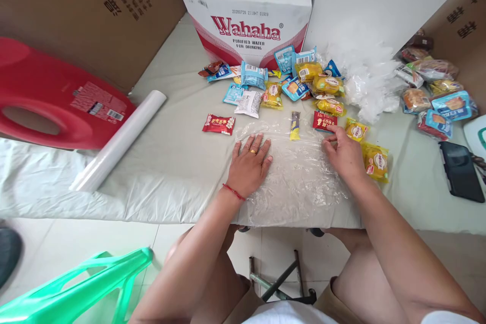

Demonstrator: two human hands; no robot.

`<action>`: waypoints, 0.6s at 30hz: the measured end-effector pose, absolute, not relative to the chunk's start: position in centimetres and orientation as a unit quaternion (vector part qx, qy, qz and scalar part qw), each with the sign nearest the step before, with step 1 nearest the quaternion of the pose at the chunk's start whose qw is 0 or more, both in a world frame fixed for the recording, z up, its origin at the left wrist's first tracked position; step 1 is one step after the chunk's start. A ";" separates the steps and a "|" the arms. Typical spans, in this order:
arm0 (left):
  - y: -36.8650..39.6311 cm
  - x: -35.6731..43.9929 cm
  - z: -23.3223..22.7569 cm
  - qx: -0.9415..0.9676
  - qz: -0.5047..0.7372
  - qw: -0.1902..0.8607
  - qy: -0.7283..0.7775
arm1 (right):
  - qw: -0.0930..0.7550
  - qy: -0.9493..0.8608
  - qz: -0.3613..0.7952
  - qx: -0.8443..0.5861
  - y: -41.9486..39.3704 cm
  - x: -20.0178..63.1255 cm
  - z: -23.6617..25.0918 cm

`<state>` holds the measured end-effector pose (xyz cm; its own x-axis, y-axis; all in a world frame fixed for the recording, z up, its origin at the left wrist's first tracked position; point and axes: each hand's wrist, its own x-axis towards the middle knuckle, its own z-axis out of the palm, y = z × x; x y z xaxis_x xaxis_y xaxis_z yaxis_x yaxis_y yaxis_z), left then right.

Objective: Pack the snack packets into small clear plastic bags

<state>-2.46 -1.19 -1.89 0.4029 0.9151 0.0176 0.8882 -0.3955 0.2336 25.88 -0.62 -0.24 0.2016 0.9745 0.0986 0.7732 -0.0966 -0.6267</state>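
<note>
A crinkled sheet of clear plastic wrap lies flat at the table's near edge. My left hand presses palm-down on the sheet's left part, fingers spread. My right hand rests on the sheet's far right corner, fingertips curled at a small red snack packet; whether it pinches the packet or the film I cannot tell. A yellow stick packet lies just beyond the sheet. Yellow cake packets sit right of my right hand.
A roll of clear film lies at left beside a red plastic stool. Several snack packets are heaped before a Wahaha box. Crumpled plastic bags, more snacks and a black phone are at right. A green stool stands below.
</note>
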 end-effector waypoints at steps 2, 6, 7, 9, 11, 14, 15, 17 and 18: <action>-1.2 -2.6 -1.9 0.830 0.060 0.089 0.548 | 0.281 -0.590 0.171 -0.737 -0.7 26.7 -0.3; -1.4 -2.8 -1.5 0.831 0.041 0.101 0.545 | 0.338 -0.505 0.270 -0.747 -0.9 28.1 0.2; -1.4 -3.0 -1.3 0.835 0.032 0.112 0.538 | 0.342 -0.485 0.310 -0.743 -1.0 28.3 0.4; -1.3 -3.6 -1.0 0.841 0.016 0.141 0.523 | 0.308 -0.473 0.398 -0.723 -1.3 28.6 0.9; -1.3 -4.4 -0.8 0.842 0.010 0.174 0.510 | 0.238 -0.499 0.479 -0.682 -1.9 28.8 1.3; -1.0 -5.2 -0.5 0.833 0.040 0.203 0.513 | 0.172 -0.542 0.548 -0.613 -3.1 28.9 1.5; -0.9 -5.3 -0.3 0.827 0.066 0.199 0.522 | 0.166 -0.551 0.559 -0.597 -3.5 28.8 1.5; -0.8 -4.8 0.2 0.807 0.133 0.167 0.551 | 0.155 -0.558 0.576 -0.577 -4.0 28.6 1.5; -0.7 -4.3 0.4 0.796 0.167 0.146 0.563 | 0.155 -0.556 0.578 -0.577 -4.1 28.5 1.5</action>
<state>-4.32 -0.69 0.39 0.3113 0.9450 0.1009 0.8476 -0.3241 0.4201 28.47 -4.09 1.54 -0.2858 0.8208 -0.4945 0.4631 -0.3335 -0.8212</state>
